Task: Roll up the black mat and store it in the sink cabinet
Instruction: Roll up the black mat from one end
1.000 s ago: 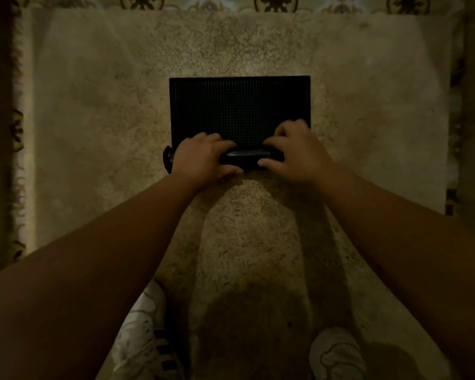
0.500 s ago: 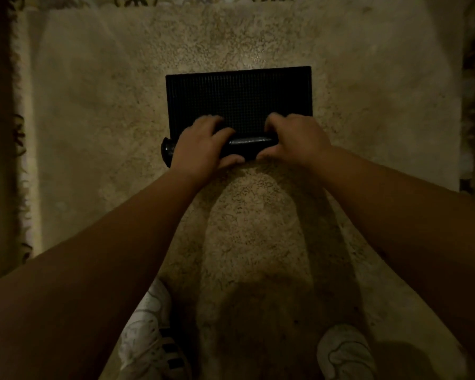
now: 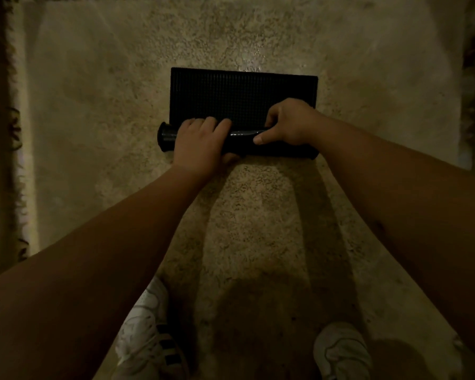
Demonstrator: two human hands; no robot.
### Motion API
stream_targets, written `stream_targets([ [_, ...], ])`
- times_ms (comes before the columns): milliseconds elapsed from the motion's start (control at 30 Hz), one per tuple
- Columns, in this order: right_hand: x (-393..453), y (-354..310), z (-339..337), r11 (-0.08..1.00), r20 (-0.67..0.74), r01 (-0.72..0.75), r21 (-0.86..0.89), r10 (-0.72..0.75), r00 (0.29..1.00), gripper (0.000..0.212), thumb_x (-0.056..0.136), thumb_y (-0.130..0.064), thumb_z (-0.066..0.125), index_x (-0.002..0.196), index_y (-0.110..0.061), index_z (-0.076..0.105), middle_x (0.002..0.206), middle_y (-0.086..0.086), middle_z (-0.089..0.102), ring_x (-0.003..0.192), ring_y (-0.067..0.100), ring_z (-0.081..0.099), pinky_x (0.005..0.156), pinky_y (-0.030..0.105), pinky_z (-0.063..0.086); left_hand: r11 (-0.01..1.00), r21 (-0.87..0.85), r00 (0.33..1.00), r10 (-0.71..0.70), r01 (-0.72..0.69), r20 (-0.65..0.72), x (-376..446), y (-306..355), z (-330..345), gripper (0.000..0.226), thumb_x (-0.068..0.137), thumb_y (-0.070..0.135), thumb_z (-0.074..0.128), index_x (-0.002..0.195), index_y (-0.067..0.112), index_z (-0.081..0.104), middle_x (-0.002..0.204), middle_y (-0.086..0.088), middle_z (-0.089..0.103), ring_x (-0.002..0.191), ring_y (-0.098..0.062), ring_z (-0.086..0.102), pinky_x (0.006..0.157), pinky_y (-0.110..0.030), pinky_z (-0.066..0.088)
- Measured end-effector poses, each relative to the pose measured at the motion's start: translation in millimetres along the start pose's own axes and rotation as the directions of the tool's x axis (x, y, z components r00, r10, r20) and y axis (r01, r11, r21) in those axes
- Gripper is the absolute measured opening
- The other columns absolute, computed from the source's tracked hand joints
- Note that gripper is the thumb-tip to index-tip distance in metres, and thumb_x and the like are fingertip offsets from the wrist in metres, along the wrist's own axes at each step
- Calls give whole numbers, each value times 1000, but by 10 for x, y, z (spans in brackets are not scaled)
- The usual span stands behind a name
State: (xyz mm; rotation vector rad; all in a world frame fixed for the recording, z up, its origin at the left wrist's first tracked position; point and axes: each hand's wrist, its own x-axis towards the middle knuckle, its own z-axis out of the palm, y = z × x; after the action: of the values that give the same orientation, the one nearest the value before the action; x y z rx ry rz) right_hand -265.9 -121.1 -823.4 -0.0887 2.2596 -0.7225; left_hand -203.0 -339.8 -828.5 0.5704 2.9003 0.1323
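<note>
The black mat (image 3: 242,96) lies on a shaggy beige rug, its near part wound into a thick roll and its far part still flat with a ribbed surface. My left hand (image 3: 202,142) presses down over the left half of the roll, fingers curled across its top. My right hand (image 3: 288,123) grips the right half, thumb on the near side of the roll and fingers over the far side. The roll's left end (image 3: 165,139) sticks out past my left hand. The sink cabinet is not in view.
The beige rug (image 3: 107,119) covers most of the floor, with a fringed edge and dark floor at the left (image 3: 14,133). Two white sneakers (image 3: 148,333) (image 3: 340,349) stand at the bottom. The light is dim.
The roll has grown thicker and moved farther along the mat, leaving a shorter flat part. Both hands have shifted forward with it.
</note>
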Motion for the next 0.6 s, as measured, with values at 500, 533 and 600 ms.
stream_targets([
  [500, -441, -45, 514, 816, -407, 136, -562, -416, 813, 47, 90, -52, 40, 114, -17, 60, 108, 6, 61, 94, 27, 54, 76, 40, 41, 988, -151, 989, 61, -41, 133, 140, -168, -99, 65, 71, 64, 67, 117, 18, 63, 112, -10, 59, 104, -30, 52, 79, -39, 42],
  [533, -445, -89, 559, 837, -453, 100, -539, -387, 803, 44, 92, -49, 39, 113, -17, 60, 107, 6, 61, 94, 28, 54, 76, 40, 40, 983, -180, 989, 51, -26, 136, 158, -183, -104, 68, 70, 64, 68, 120, 18, 63, 117, -11, 56, 109, -30, 49, 83, -41, 43],
  [600, -457, -120, 635, 869, -504, 43, -493, -325, 800, 49, 92, -52, 35, 116, -17, 59, 111, 5, 61, 98, 28, 53, 80, 41, 39, 978, -209, 985, 33, 2, 167, 219, -208, -126, 70, 69, 67, 67, 121, 21, 62, 117, -11, 56, 110, -31, 48, 84, -41, 43],
])
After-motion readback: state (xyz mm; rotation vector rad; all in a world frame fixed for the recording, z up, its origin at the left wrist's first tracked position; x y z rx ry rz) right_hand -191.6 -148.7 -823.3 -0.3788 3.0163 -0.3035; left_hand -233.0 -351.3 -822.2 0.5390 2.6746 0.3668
